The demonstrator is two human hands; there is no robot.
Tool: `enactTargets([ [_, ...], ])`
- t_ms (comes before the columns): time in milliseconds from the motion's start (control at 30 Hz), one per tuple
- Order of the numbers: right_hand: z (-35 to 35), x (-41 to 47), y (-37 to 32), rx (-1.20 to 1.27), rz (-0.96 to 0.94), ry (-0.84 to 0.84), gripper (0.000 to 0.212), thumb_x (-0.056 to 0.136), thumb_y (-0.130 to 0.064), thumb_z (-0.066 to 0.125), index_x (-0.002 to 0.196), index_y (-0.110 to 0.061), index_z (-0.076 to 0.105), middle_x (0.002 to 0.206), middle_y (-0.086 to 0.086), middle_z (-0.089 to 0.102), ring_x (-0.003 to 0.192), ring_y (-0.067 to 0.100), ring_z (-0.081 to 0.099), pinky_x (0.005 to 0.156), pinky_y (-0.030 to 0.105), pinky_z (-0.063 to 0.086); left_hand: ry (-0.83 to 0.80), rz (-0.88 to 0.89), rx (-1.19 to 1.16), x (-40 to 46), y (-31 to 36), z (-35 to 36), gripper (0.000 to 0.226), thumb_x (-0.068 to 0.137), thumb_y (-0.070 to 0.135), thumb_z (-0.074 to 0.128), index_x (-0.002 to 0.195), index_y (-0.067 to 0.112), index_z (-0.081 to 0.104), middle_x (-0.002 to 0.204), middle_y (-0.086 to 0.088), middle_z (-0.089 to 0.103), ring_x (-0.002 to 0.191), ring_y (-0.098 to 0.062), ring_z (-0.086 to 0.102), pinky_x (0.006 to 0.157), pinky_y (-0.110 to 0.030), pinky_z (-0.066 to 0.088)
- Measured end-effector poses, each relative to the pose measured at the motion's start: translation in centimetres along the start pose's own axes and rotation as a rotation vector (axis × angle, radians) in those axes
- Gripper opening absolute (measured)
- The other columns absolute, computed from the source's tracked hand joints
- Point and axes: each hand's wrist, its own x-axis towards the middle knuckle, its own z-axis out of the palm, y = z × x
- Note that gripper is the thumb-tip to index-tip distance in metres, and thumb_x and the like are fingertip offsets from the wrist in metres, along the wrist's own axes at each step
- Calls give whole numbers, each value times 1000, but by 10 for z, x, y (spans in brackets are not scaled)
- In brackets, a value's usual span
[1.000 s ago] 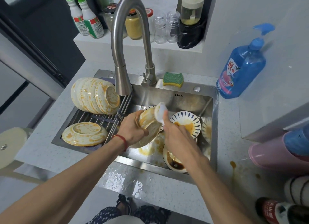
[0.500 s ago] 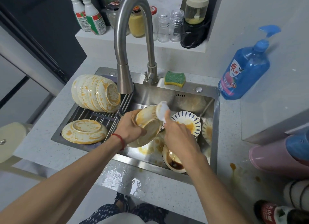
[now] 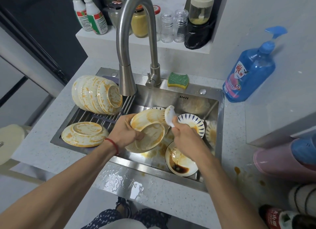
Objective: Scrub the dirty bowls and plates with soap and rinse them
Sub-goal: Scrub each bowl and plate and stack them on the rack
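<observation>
Orange-stained plates under the brush

Left hand (image 3: pixel 125 132) grips two stacked plates (image 3: pixel 147 129) at frame centre over the sink (image 3: pixel 220 126), tilted, faces toward lower right. Right hand (image 3: pixel 183 136) grasps a white brush (image 3: pixel 168 116), bristles pointing left onto the upper rim. Dirty dishes crowd the basin below.

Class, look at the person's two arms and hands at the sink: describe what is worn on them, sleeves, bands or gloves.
Both forearms are bare, with no sleeves in view and no gloves. The left hand has a thin red string bracelet round its wrist. The right hand and its wrist show nothing worn, no ring or watch visible.
</observation>
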Motion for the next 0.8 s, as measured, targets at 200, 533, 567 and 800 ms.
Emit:
enactTargets([
  [200,3,1,10,113,25,-30,54,109,-24,32,159,-42,27,85,-3,48,68,12,40,55,31,33,8,-9,-100,-1,5,-6,57,45,-9,70,97,15,76,83,6,76,80,-9,72,63,-26,60],
  [533,15,10,21,157,115,4,52,108,-28,33,158,-42,29,130,4,55,103,23,49,89,38,44,50,-127,-297,-7,3,-10,62,42,-11,63,100,7,74,90,-11,76,81,-22,74,63,-39,62],
  [567,15,8,18,151,121,1,52,108,-26,33,159,-40,30,132,4,55,107,24,52,93,40,46,60,-151,-314,-7,1,-10,62,42,-10,63,101,6,74,90,-11,76,82,-24,74,63,-40,62],
  [800,33,7,2,14,102,-15,49,110,-20,32,158,-22,34,147,10,50,129,33,49,104,40,41,168,-307,-519,-8,-15,-24,69,39,-12,59,105,4,73,92,-9,77,91,-31,72,71,-46,63],
])
